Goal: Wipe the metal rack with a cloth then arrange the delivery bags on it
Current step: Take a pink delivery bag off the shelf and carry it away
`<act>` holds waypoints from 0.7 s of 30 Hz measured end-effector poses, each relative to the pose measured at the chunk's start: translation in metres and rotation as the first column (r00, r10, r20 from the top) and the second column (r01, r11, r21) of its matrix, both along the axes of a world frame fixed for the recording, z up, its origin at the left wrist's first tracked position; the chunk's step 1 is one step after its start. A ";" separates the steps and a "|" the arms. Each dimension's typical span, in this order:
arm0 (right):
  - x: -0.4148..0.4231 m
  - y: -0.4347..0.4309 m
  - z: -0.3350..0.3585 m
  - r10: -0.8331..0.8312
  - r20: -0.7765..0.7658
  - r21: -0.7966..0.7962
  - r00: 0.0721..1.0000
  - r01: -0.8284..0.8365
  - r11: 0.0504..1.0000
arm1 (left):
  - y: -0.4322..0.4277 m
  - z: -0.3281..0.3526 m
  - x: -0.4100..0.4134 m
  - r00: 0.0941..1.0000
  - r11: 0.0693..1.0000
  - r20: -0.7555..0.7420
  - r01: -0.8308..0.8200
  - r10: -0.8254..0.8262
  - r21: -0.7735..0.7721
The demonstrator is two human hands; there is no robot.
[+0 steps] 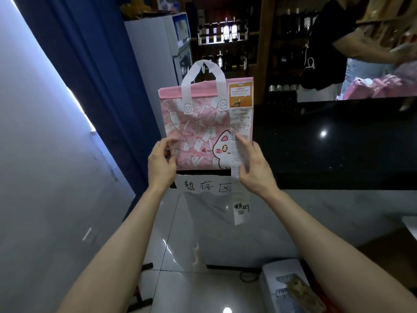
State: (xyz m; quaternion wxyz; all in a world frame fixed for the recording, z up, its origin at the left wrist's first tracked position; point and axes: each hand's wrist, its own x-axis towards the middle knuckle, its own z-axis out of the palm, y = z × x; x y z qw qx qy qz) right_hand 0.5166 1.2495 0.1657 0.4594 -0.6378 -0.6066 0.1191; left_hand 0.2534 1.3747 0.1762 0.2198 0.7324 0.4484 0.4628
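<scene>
A pink delivery bag with white handles and a cartoon cat stands upright on the top edge of the black metal rack. A long white receipt hangs from the bag's right side, down past the shelf edge. My left hand holds the bag's lower left edge with curled fingers. At the lower right corner my right hand pinches the bag, forefinger lying on the receipt. A paper sign with handwritten characters hangs under the shelf edge. No cloth is in view.
A dark glossy counter runs right of the bag, with a person and more pink bags behind it. A white fridge and a blue curtain stand at the left. A white box sits on the floor at lower right.
</scene>
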 end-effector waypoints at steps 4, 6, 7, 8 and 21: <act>-0.001 -0.003 -0.016 -0.033 -0.010 0.002 0.999 0.033 0.999 | 0.001 -0.014 -0.004 0.998 0.999 -0.043 0.049 -0.048 0.024; 0.000 -0.005 -0.020 -0.054 0.014 0.007 0.998 0.054 0.999 | 0.001 -0.019 -0.005 0.997 0.997 -0.047 0.063 -0.060 0.051; -0.001 -0.006 -0.022 -0.064 0.023 0.006 0.998 0.064 0.998 | 0.001 -0.021 -0.006 0.997 0.996 -0.043 0.067 -0.064 0.057; -0.001 -0.007 -0.024 -0.075 0.030 0.006 0.997 0.074 0.997 | 0.002 -0.023 -0.006 0.997 0.996 -0.037 0.069 -0.067 0.059; 0.008 -0.048 -0.013 -0.183 0.128 0.122 0.975 0.168 0.978 | -0.007 -0.026 -0.021 1.000 0.998 0.008 0.017 -0.018 0.067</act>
